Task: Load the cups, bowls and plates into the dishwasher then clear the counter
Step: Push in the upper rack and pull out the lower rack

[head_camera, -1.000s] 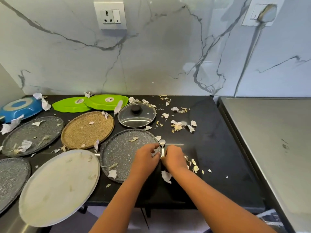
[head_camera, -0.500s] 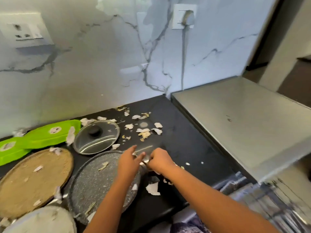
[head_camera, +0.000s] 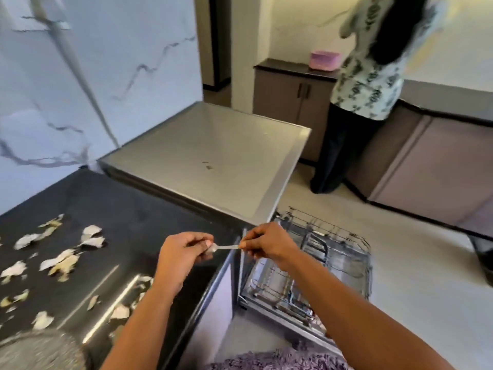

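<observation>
Spoon [head_camera: 226,247]: spans between both hands.
Left hand [head_camera: 184,252]: fingers pinched on its bowl.
Right hand [head_camera: 266,244]: pinching handle, dishwasher rack [head_camera: 341,252] below it.

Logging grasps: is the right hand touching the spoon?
Touching. The head view shows the right hand pinching the spoon by its handle end.

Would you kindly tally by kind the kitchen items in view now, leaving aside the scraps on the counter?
Spoon, held between the left hand and the right hand: 1
Plate: 1
Dishwasher rack: 1
Purple box: 1
Total: 4
</observation>
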